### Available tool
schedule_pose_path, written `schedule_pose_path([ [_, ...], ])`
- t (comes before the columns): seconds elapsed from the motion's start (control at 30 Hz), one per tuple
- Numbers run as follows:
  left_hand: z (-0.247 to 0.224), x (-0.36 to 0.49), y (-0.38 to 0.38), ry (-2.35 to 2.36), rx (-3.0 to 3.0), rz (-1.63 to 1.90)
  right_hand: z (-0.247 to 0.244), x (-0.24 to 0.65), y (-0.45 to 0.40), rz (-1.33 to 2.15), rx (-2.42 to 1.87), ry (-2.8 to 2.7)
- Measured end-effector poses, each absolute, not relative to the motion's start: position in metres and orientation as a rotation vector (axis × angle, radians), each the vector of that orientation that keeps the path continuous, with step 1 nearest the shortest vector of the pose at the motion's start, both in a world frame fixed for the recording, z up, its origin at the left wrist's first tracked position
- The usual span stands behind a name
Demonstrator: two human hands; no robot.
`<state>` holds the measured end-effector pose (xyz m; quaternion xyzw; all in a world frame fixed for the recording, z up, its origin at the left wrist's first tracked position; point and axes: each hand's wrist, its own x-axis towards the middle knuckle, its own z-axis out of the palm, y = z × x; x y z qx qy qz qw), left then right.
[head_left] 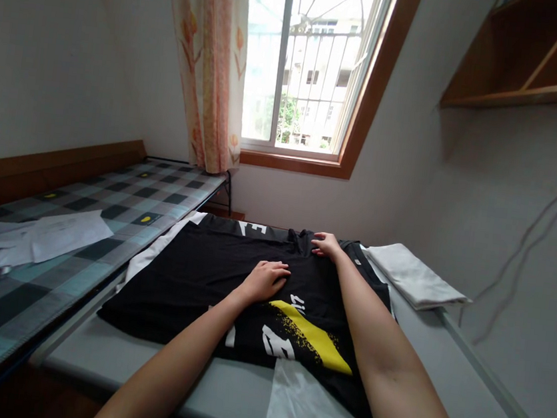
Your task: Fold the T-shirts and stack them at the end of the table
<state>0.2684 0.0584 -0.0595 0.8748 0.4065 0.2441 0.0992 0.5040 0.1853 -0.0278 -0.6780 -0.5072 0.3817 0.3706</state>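
In the head view, taking the middle of the picture as the clock's centre, a black garment [189, 283] lies spread on a pale grey surface [452, 363], around six o'clock. The left hand [266, 280], at six o'clock, rests palm down on the cloth with its fingers extended close together. The right hand [325, 244], towards four, has curved, slightly parted fingers on the rumpled cloth at the far edge; whether they pinch it, I cannot tell.

The print includes a speckled yellow band [327, 349] at five o'clock, white lettering [298, 304] beginning "Li" and running crosswise, and a big white letter [277, 342], perhaps E or B. A white "E" [256, 228] shows along the far edge. The small pale label [357, 262] towards four is too tiny to read.

A folded white cloth [416, 275] sits between three and four, a translucent sheet [300, 409] near half past five. Between eight and nine, papers [68, 239] with illegible writing lie on a checked bed [109, 190].
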Motion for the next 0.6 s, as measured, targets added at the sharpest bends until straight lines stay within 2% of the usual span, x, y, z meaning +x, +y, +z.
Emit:
schedule_pose_path([
  [0.3, -0.06, 0.269, 0.059, 1.182, 2.582, 0.74, -0.027, 0.502, 0.186, 1.053, -1.532, -0.935],
  [0.6, -0.057, 0.269, 0.057, 1.217, 2.589, 0.711, -0.022, 0.505, 0.171, 1.043, -1.421, -0.901],
])
